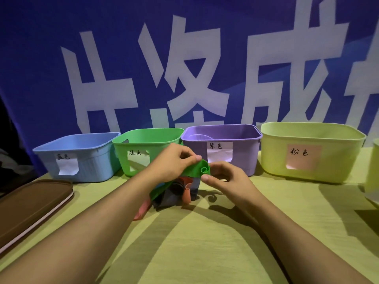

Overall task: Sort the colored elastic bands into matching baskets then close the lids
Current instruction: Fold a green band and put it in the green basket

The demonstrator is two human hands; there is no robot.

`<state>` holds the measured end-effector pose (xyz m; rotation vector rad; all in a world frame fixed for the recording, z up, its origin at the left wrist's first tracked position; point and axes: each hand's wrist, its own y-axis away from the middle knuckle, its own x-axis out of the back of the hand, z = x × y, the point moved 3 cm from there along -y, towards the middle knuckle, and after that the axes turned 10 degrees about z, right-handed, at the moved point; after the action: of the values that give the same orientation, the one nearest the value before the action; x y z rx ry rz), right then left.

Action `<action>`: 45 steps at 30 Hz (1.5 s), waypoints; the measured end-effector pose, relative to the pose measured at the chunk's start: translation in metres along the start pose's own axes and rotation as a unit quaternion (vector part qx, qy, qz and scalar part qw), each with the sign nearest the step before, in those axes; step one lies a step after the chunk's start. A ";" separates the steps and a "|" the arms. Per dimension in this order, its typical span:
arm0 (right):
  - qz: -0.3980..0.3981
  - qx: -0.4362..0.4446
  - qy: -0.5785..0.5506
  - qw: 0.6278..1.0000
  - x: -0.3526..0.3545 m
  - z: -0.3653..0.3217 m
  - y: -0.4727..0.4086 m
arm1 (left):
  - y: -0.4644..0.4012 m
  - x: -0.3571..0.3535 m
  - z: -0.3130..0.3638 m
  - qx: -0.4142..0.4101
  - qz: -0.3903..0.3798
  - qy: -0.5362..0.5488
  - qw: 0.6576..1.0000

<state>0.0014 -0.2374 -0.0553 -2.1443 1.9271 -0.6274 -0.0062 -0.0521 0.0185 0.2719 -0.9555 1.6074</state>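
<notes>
**Green band up, green basket straight behind**

Pinched at its upper edge by left hand (174, 158), fingers curled on green band (194, 171); right hand (223, 177) curled, thumb and fingers at the band's rolled end. Held above the pile of bands (176, 193), on the desk (205, 242). Long axis slanting from that pile up toward the right. Green basket (147, 150) just behind the left hand, nearer than the purple basket (221, 148). Lids not yet on.
</notes>
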 end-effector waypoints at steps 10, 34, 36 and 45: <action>0.170 0.091 -0.105 0.976 0.023 -0.033 0.000 | -0.006 -0.016 0.046 0.042 0.069 0.206 0.975; 0.203 -0.048 -0.163 0.964 0.029 -0.043 0.003 | 0.009 -0.022 0.057 -0.029 -0.161 0.337 0.927; 0.192 -0.055 -0.159 0.967 0.028 -0.043 0.003 | 0.008 -0.021 0.056 -0.050 -0.119 0.265 0.956; -0.036 -0.111 -0.114 0.987 0.012 -0.037 0.009 | -0.012 -0.002 0.043 -0.008 0.081 0.270 0.959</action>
<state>-0.0221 -0.2458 -0.0237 -2.3076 1.8789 -0.1709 -0.0089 -0.0834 0.0495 -0.2578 -0.5739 1.6964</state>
